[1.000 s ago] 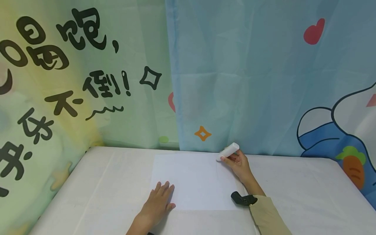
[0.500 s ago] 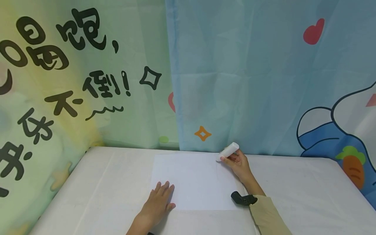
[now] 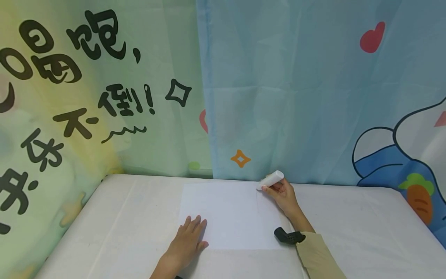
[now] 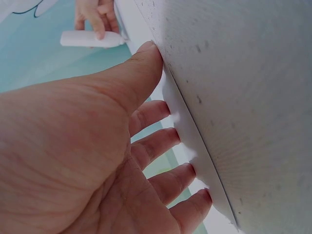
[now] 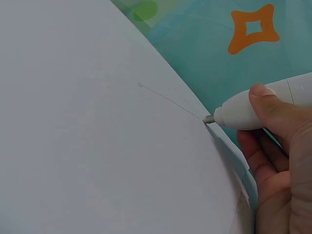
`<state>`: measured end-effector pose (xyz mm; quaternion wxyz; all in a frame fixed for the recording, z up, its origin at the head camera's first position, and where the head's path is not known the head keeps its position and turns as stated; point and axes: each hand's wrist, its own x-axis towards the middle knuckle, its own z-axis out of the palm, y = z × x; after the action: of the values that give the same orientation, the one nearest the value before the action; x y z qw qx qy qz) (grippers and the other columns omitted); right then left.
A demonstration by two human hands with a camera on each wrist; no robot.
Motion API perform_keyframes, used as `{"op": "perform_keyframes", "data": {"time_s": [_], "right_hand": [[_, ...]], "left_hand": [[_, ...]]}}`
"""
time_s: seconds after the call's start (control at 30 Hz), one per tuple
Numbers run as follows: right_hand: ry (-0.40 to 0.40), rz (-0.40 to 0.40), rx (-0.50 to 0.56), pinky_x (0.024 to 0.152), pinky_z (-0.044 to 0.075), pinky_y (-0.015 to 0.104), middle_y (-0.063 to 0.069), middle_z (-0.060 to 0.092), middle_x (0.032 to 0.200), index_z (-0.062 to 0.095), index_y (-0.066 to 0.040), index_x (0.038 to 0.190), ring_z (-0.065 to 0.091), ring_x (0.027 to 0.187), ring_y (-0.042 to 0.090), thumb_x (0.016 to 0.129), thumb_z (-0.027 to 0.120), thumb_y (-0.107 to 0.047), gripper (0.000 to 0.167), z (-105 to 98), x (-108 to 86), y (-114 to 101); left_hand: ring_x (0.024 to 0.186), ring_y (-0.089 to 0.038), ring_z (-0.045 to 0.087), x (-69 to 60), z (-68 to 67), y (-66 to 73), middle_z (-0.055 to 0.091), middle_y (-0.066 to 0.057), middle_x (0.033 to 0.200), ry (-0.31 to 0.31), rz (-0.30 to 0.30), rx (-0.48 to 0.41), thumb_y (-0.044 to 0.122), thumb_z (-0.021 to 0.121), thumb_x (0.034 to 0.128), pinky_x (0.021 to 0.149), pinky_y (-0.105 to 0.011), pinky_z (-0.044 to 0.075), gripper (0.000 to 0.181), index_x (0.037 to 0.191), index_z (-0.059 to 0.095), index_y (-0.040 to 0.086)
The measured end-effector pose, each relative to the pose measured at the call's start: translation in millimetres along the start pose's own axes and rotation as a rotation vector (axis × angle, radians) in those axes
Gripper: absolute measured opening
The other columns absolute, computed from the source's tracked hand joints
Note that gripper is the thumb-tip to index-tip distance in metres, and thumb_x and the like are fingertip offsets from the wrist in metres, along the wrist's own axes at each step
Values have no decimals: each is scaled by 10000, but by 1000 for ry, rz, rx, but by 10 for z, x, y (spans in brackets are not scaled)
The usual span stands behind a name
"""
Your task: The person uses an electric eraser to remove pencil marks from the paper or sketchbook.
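A thick white electric eraser with a tapered nose and metal tip is pinched between the thumb and fingers of my right hand. In the right wrist view, the tip of the electric eraser meets the white paper at one end of a thin pencil line. Small specks lie around that line. My left hand rests with spread fingers over the paper's left edge; the left wrist view shows its fingertips touching the surface.
Beneath the paper is a table covered in white cloth. Printed curtains hang directly behind its far edge and along the left side. A black device sits on the right wrist, by a beige sleeve.
The back end of the electric eraser has dipped slightly while its tip stays near the same spot at the paper's far right. The left hand has not moved.
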<state>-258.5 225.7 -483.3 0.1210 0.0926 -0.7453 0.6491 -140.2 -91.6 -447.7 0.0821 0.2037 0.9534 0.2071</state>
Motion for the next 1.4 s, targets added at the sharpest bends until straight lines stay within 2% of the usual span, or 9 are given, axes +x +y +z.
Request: {"op": "perform_keyframes", "data": {"time_s": [0.07,0.13,0.33,0.43,1.0,1.4], "right_hand": [[1,-6,0,838,487,95,346,586,1182,483,143,1235,600,953,-80,846,687,102,441,1,-3,-4],[4,-10,1,836,491,100,282,620,1153,486,143,1229,605,949,-73,841,689,108,439,0,-4,-8],[12,4,27,810,501,103,-108,667,997,484,155,1228,618,918,-62,820,696,126,461,-7,-7,-4],[14,7,38,792,508,105,-205,653,935,481,167,1231,625,898,-57,810,696,138,473,-13,-3,13],[-3,17,30,811,512,114,-223,653,956,512,158,1251,630,910,-45,825,720,83,481,-29,-10,6],[-12,14,44,823,510,115,-229,661,975,513,171,1228,626,933,-50,816,714,106,463,-25,-6,5]], "left_hand": [[1392,-499,283,-3,0,2,378,-251,1497,1,-1,1,297,602,950,1063,-648,308,601,1424,423,-25],[1391,-498,285,-3,-1,3,379,-251,1497,1,-2,2,297,602,950,1064,-647,309,600,1424,424,-25],[1396,-491,280,-4,0,1,375,-247,1501,-1,-8,0,299,602,950,1075,-638,300,603,1427,421,-21],[1399,-490,275,-5,-1,2,370,-247,1504,-5,-8,-1,303,597,951,1079,-636,295,606,1430,416,-21],[1395,-500,272,-5,-2,1,367,-257,1501,-5,-5,-9,297,597,953,1072,-646,295,601,1426,417,-26],[1399,-497,267,-15,0,-4,365,-256,1503,-3,-5,-19,295,597,953,1075,-649,290,600,1427,417,-25]]}}
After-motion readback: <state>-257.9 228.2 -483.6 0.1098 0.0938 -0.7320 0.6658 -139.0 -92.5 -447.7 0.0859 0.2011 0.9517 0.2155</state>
